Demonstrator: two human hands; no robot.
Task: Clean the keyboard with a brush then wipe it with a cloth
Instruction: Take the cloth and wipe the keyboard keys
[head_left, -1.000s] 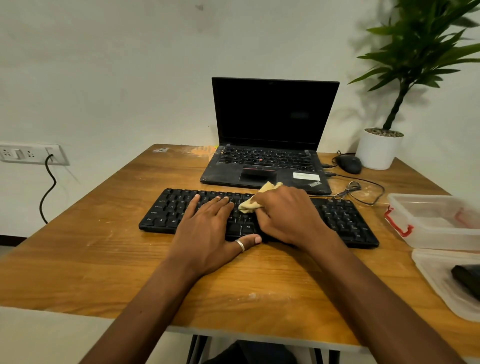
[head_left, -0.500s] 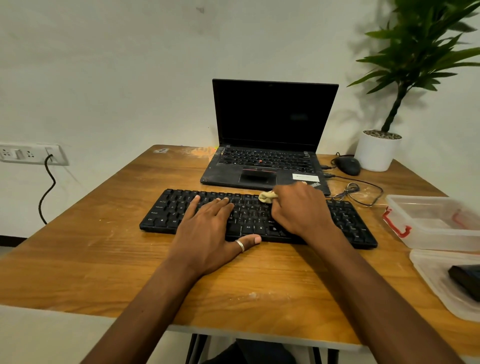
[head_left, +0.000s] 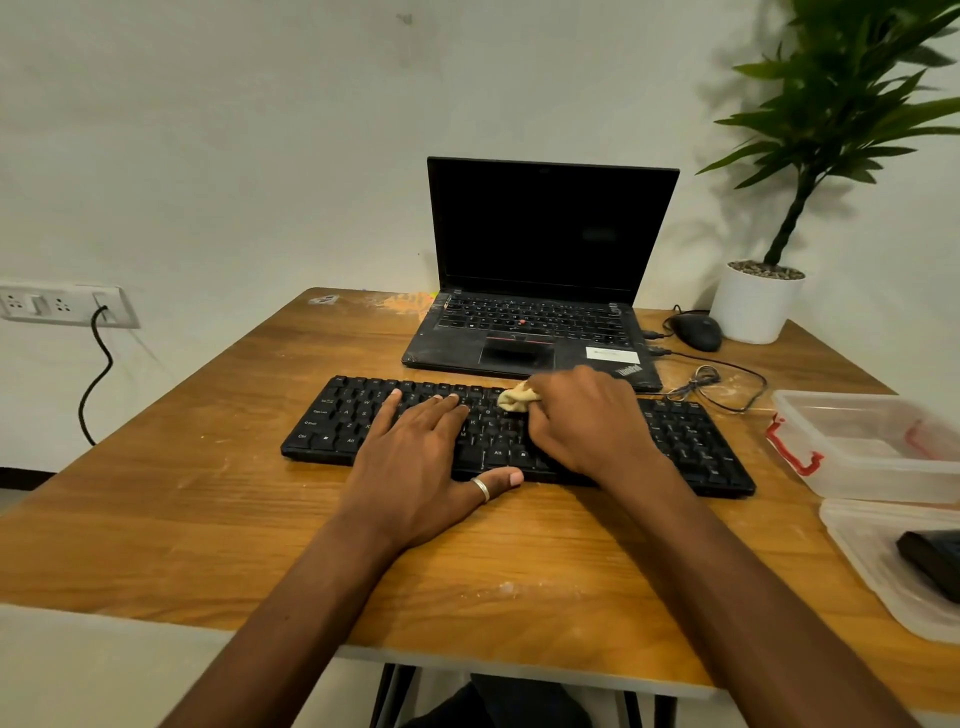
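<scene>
One flat black plastic keyboard lies across the middle of the wooden bench, just in front of an open black laptop. The left hand rests flat on its left-centre keys, fingers straight. Just right of it, the right hand curls round a bunched pale yellow cloth pressed on the upper key rows. Farther right sits a clear plastic box with red clips.

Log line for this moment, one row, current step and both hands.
step: wiping with cloth | right hand: grips cloth, pressed on keyboard middle | left hand: flat on keyboard, fingers straight
</scene>
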